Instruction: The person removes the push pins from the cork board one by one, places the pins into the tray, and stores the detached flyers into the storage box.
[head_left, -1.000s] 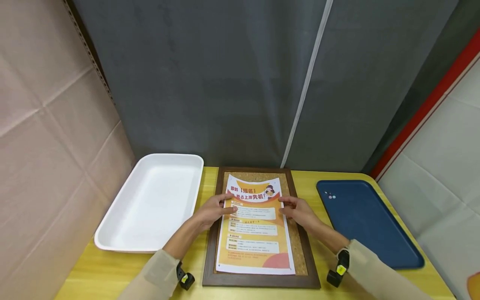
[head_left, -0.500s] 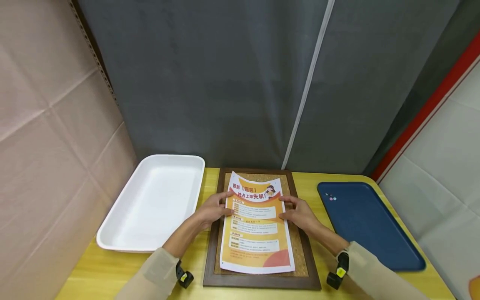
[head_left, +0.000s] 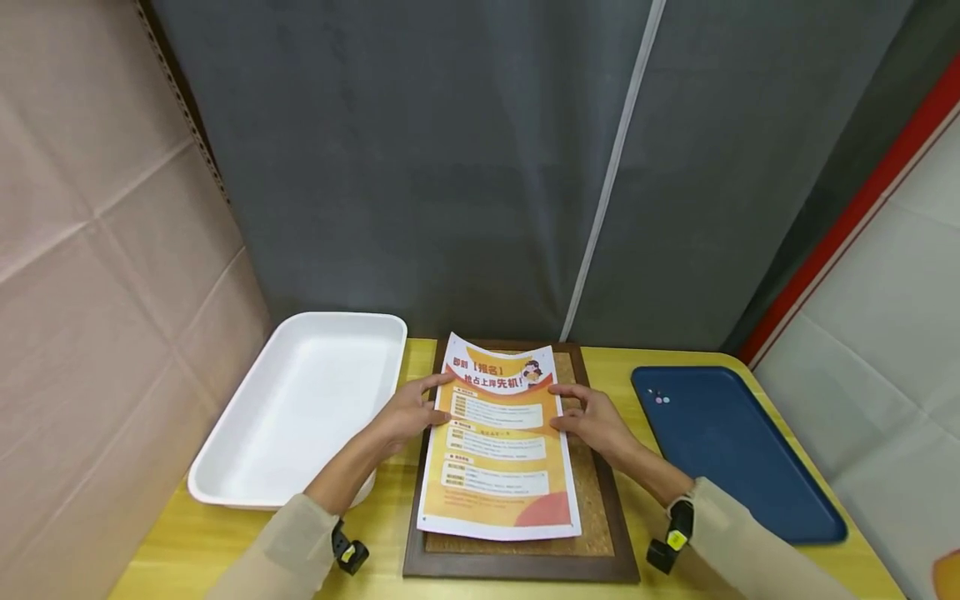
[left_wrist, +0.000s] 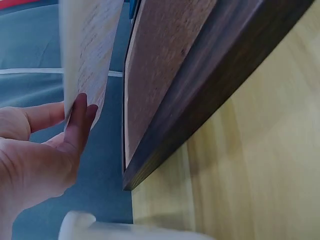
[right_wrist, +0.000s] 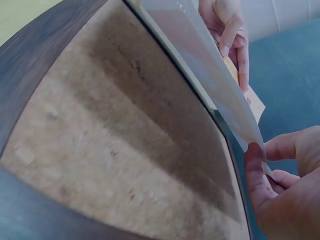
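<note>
An orange and white printed poster (head_left: 498,450) hangs over a brown-framed corkboard (head_left: 592,517), apart from its surface in both wrist views. My left hand (head_left: 408,412) pinches the poster's left edge between thumb and fingers. At the opposite edge, my right hand (head_left: 597,422) pinches the paper in the same way. The left wrist view shows the left hand (left_wrist: 42,155) with its fingertips behind the sheet, beside the dark frame (left_wrist: 225,70). In the right wrist view, the right hand (right_wrist: 290,185) holds the sheet's edge above the bare cork (right_wrist: 115,150).
A deep white tray (head_left: 300,400) stands to the left of the corkboard. On the right lies a blue tray (head_left: 735,450) with several tiny light-coloured pieces (head_left: 658,397) near its top left corner. A grey curtain (head_left: 450,167) hangs behind the yellow table (head_left: 165,542).
The poster has risen off the corkboard and shifted slightly to the left. Both hands have moved with it, still gripping its side edges.
</note>
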